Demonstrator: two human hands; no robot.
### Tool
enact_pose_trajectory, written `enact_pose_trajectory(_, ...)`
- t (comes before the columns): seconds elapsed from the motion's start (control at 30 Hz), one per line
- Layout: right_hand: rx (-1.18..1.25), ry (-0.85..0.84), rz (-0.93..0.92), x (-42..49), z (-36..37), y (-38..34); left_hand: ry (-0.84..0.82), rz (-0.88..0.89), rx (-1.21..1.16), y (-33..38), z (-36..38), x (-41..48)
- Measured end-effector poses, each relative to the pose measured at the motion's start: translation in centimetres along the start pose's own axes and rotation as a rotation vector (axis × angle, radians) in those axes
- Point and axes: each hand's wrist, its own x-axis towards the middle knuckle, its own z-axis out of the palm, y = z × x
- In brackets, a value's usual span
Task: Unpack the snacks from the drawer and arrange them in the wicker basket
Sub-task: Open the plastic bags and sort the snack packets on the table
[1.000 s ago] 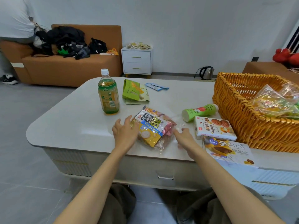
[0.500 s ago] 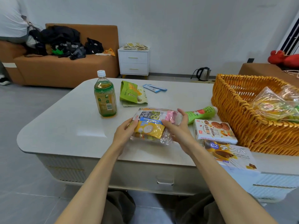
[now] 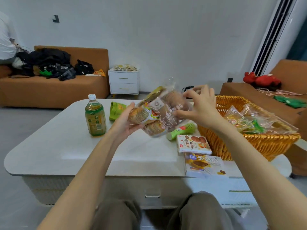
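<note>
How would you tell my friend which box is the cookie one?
On the white table, find the orange wicker basket at the right. Two flat boxes lie by its near left wall; the cookie box is the farther one, beside the green tube. It is white with round brown cookies pictured, while the nearer box says C2.

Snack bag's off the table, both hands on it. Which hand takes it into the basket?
Right, probably. The right hand holds the end of the snack bag nearest the wicker basket, whose rim lies just beside it. The left hand grips the far end and would have to reach across.
</note>
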Motion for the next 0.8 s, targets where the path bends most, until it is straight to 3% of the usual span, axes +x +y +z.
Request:
enact_pose_trajectory(0.03,0.025,-0.050,0.006,0.1,-1.0,-0.1,-0.010,-0.033,-0.010,0.8,0.6,-0.4)
enact_pose_trajectory(0.13,0.521,-0.218,0.206,-0.9,-3.4,-0.1,-0.091,-0.086,-0.006,3.0,2.3,-1.5)
enact_pose_trajectory(0.23,0.741,-0.140,0.344,-2.4,-5.0,0.4,-0.125,0.002,0.261,3.5,5.3,-3.0)
enact_pose_trajectory(0.3,0.830,-0.108,0.424,-3.0,-5.7,0.8,-0.193,0.021,0.257,3.1,7.5,-3.8)
enact_pose_trajectory(0.37,0.869,-0.107,0.447,-3.6,-6.5,1.0,-0.257,0.003,0.127,2.7,9.6,-4.6)
enact_pose_trajectory(0.5,0.811,-0.125,0.467,-4.1,-8.2,2.6,-0.191,0.028,0.070,2.4,13.6,-4.3)
enact_pose_trajectory(0.7,0.858,0.077,0.658,-3.2,-11.1,8.0,-0.117,0.115,0.261,2.0,20.0,-1.5)
enact_pose_trajectory(0.8,0.738,0.192,0.695,-1.5,-12.0,12.1,-0.083,0.144,0.368,1.6,22.2,1.2)
